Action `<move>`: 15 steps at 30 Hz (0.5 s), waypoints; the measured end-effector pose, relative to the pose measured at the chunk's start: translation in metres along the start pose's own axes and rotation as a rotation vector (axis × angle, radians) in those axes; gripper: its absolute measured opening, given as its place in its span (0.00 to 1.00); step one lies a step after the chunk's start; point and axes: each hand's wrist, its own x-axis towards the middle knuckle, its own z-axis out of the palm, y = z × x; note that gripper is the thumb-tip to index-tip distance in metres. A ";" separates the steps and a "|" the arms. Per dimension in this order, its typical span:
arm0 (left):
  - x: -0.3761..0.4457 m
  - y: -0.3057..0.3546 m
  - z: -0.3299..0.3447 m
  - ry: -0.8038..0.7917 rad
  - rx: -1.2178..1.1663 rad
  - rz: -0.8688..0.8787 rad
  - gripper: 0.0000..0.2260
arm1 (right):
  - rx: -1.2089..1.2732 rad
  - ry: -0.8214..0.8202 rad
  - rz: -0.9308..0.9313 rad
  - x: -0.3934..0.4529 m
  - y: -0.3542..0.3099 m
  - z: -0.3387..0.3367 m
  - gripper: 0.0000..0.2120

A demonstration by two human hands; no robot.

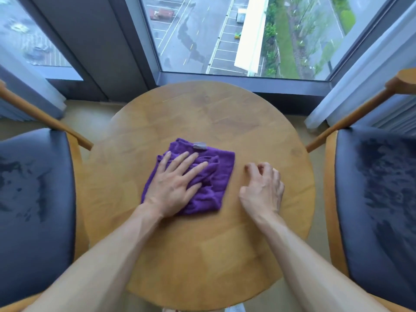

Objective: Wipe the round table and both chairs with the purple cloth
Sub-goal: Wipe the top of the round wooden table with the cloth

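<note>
Round light-wood table (pixel 225 255): a folded purple terry cloth (pixel 216 176) with a grey tag is lying near its centre, bare wood showing all round to the rim. The left hand (pixel 173 188) is pressing flat on the cloth, fingers straight and slightly spread; the right hand (pixel 263 188) is resting just beside it, fingers loosely curled, holding nothing. A wooden chair with a dark padded seat is flanking each side, left chair (pixel 33 210) and right chair (pixel 378 210).

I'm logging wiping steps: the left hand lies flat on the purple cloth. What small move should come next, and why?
Probably slide the left hand, pressed flat on the purple cloth, forward across the round table. The cloth lies mid-table, so the far half looks unwiped, while the right hand rests beside it.
</note>
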 end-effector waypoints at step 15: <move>0.136 -0.035 0.000 0.056 -0.172 -0.859 0.33 | -0.031 0.085 0.169 0.052 -0.071 0.017 0.25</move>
